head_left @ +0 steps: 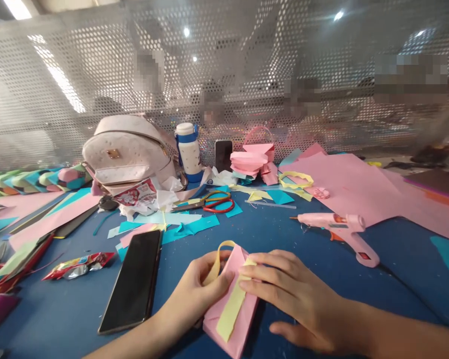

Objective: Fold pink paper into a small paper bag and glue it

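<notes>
A folded pink paper piece (234, 319) lies on the blue table (303, 259) in front of me, with a yellow paper strip (230, 311) running down it and looping up at its top. My left hand (198, 294) grips the piece's left edge, thumb on top next to the loop. My right hand (284, 294) lies across the right side, fingers pressed flat on the yellow strip and the pink paper.
A black phone (134, 279) lies left of my hands, a pink glue gun (340, 232) to the right. Scissors (209, 202), paper scraps, a pale backpack (125, 152), a bottle (189, 149) and large pink sheets (359, 189) lie farther back. A perforated screen stands behind, people beyond it.
</notes>
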Available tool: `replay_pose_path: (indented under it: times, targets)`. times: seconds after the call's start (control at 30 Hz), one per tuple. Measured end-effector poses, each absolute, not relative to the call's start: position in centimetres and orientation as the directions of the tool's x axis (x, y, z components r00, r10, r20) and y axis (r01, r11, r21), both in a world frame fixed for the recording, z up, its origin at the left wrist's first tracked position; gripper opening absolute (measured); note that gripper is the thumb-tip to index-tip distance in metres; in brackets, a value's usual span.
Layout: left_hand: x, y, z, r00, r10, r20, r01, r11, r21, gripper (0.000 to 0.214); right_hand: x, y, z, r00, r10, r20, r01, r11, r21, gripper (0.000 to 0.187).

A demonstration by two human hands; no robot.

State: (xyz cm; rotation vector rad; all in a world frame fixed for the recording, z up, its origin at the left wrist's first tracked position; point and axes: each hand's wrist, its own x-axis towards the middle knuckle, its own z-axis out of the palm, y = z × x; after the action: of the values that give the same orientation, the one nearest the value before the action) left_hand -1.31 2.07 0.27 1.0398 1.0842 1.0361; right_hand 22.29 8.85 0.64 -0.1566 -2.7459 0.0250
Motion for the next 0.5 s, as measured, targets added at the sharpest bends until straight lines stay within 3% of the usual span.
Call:
replay_pose_path:
  times: [0.5]
  targets:
    - [-0.43,1.51,-0.05,0.053,0.973,-0.226,-0.216,0.233,0.948,0.044,22.72,9.18,1.05,-0.959,0.077,0.272,0.064,0.996,-0.056,0.061]
